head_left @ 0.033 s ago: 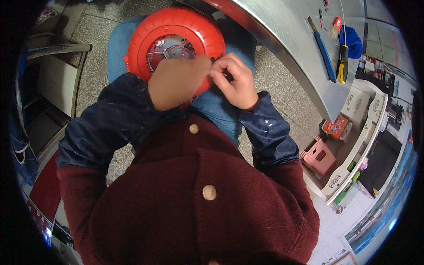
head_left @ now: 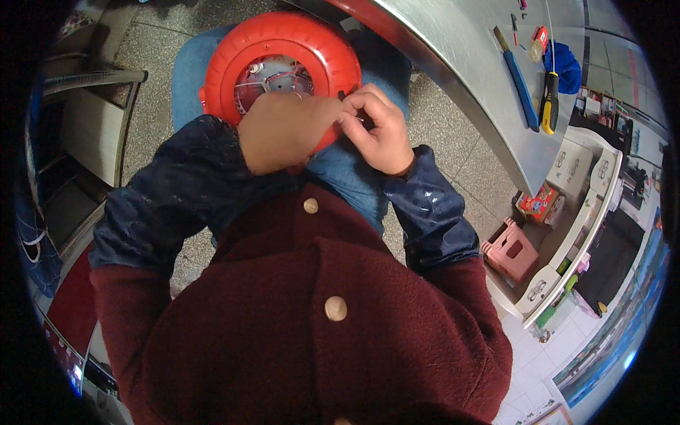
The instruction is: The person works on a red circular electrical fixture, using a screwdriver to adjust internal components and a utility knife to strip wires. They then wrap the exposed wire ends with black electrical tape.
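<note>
Pinching together at their tips, the fingers of the right hand (head_left: 379, 131) curl narrowly over the near right rim of a red round housing (head_left: 283, 67) — whatever small part they grip is too tiny to make out. The knuckles bend upward, the wrist is flexed, and the forearm runs back in a dark blue shiny sleeve (head_left: 432, 212) toward the lower right.

The left hand (head_left: 283, 131) lies just beside it, fingertips meeting those of the right, its back turned to the camera. Its fingers are folded under and hidden, so I cannot tell whether they hold anything; the hand rests against the lower edge of the housing and covers part of its open middle. Its forearm, also in dark blue, slants down to the left.

The housing sits on the person's lap, on blue jeans (head_left: 354, 177), its open centre showing grey metal parts and thin wires (head_left: 273, 74).

Farther out — a dark red coat (head_left: 312, 340) with pale round buttons fills the lower frame. To the right a curved metal tabletop (head_left: 460, 78) carries a blue-handled tool (head_left: 520, 81) and a yellow-handled screwdriver (head_left: 549, 106). A pink plastic stool (head_left: 511, 249) stands on the speckled floor (head_left: 152, 78) below.
</note>
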Demonstrator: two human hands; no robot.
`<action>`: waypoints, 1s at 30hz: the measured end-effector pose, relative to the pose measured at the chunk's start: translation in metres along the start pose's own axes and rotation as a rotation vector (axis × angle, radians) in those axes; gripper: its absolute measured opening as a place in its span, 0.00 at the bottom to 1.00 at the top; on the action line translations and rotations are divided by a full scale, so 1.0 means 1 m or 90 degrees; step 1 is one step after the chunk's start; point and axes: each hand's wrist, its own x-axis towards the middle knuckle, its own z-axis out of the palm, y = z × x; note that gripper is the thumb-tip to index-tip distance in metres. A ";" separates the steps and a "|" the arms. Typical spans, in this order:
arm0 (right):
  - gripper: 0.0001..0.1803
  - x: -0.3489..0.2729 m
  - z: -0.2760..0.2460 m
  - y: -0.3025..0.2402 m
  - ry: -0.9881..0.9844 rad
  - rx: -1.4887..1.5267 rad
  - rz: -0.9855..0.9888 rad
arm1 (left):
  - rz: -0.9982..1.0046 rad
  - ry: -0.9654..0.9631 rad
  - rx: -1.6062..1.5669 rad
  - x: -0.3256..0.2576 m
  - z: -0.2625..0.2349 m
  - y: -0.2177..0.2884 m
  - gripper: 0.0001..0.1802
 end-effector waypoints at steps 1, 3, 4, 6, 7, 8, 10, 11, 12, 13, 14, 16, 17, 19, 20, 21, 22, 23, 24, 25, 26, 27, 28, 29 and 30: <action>0.06 0.000 0.001 -0.001 0.001 0.015 0.004 | 0.025 0.027 -0.003 -0.001 0.000 -0.003 0.08; 0.05 0.000 0.002 -0.001 0.005 0.041 0.018 | 0.077 0.080 -0.008 -0.003 -0.002 -0.009 0.07; 0.05 0.000 0.003 -0.002 0.008 0.044 0.011 | 0.103 0.106 -0.012 -0.002 -0.004 -0.012 0.06; 0.05 -0.001 0.004 -0.002 0.020 0.043 0.013 | 0.005 0.114 -0.177 -0.001 -0.008 -0.010 0.05; 0.05 -0.001 0.004 -0.001 0.022 0.037 0.009 | -0.126 0.094 -0.335 -0.001 -0.010 -0.007 0.04; 0.05 -0.001 0.004 -0.001 0.023 0.030 0.003 | -0.260 0.072 -0.492 -0.001 -0.013 -0.003 0.04; 0.04 -0.002 0.004 0.000 0.019 0.020 -0.004 | -0.470 -0.110 -0.813 -0.002 -0.021 -0.001 0.09; 0.04 -0.002 0.004 0.000 0.014 0.016 -0.006 | -0.565 -0.189 -0.977 -0.001 -0.024 0.000 0.11; 0.03 -0.002 0.004 0.000 0.010 0.012 -0.009 | -0.600 -0.223 -1.013 0.000 -0.025 0.001 0.12; 0.03 -0.002 0.004 0.001 0.011 0.007 -0.020 | -0.624 -0.240 -1.055 0.001 -0.025 0.002 0.12; 0.03 -0.002 0.004 0.001 0.014 0.001 -0.030 | -0.623 -0.255 -1.130 0.002 -0.025 0.002 0.12; 0.04 -0.001 0.004 0.001 0.026 -0.012 -0.049 | -0.602 -0.280 -1.125 0.004 -0.022 -0.002 0.10; 0.05 -0.001 0.004 0.002 0.034 -0.018 -0.059 | -0.580 -0.291 -1.139 0.004 -0.019 -0.003 0.09; 0.06 -0.002 0.004 0.001 0.038 -0.020 -0.060 | -0.603 -0.277 -1.122 0.004 -0.014 -0.004 0.08; 0.06 -0.003 0.004 0.001 0.036 -0.017 -0.052 | -0.616 -0.259 -1.121 0.004 -0.012 -0.005 0.08; 0.06 -0.003 0.004 0.001 0.032 -0.017 -0.044 | -0.535 -0.210 -1.027 0.004 -0.008 -0.002 0.07; 0.06 -0.003 0.004 0.002 0.031 -0.015 -0.046 | -0.456 -0.153 -0.938 0.004 -0.004 0.002 0.07; 0.06 -0.004 0.004 0.003 0.028 -0.015 -0.048 | -0.378 -0.098 -0.848 0.004 -0.002 0.003 0.07; 0.06 -0.004 0.005 0.003 0.026 -0.017 -0.044 | -0.242 -0.051 -0.585 0.003 -0.001 0.003 0.08; 0.08 -0.005 0.006 0.005 0.033 -0.007 -0.043 | -0.107 -0.005 -0.322 0.001 -0.002 0.001 0.09; 0.10 -0.006 0.007 0.006 0.040 0.001 -0.034 | 0.021 0.029 -0.052 0.000 -0.002 -0.001 0.11; 0.12 -0.007 0.008 0.007 0.046 0.011 -0.025 | 0.070 0.055 -0.031 -0.002 -0.003 -0.002 0.12; 0.15 -0.009 0.009 0.007 0.068 0.019 -0.026 | 0.113 0.073 0.000 -0.004 -0.004 -0.004 0.14; 0.17 -0.012 0.009 0.008 0.091 0.027 -0.028 | 0.151 0.094 0.034 -0.004 -0.004 -0.007 0.16; 0.19 -0.015 0.008 0.008 0.108 0.033 -0.026 | 0.158 0.106 0.015 -0.004 -0.004 -0.008 0.14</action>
